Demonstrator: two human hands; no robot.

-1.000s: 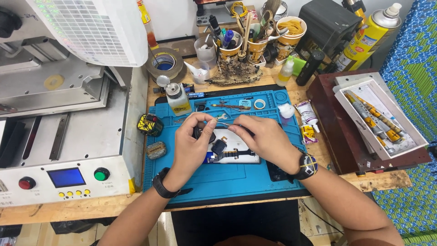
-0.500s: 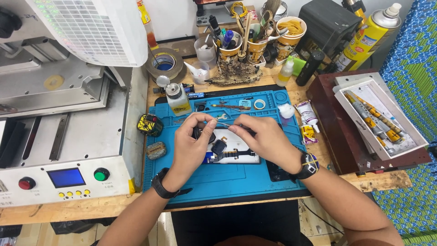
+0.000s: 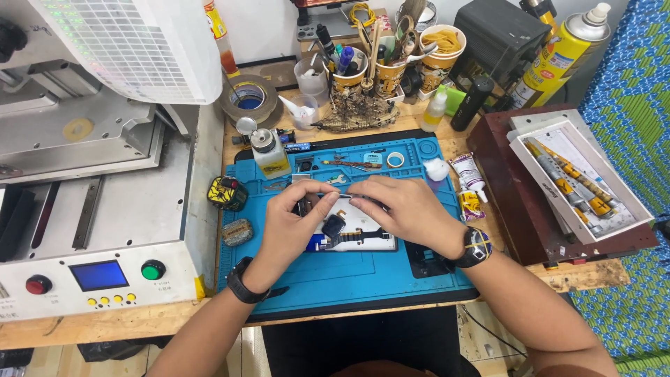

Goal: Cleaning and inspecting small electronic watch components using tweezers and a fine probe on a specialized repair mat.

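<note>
Blue mat [image 3: 349,279]: left hand [image 3: 289,227] and right hand [image 3: 408,209] pinch a thin tool [image 3: 342,196] over the opened phone [image 3: 359,234]; keep both grips steady, pressure light.

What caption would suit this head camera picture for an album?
Two hands, left hand and right hand, work over an opened phone on a blue mat at a crowded bench.

Repair mat at the middle of a crowded worktop

An opened phone [image 3: 356,234] lies on the mat [image 3: 349,279], both hands meeting over its far edge. Left of the mat stands a machine [image 3: 105,230]; behind it, cups of tools [image 3: 380,66] and a tape roll [image 3: 249,99]; to its right, a tray [image 3: 579,178].
</note>
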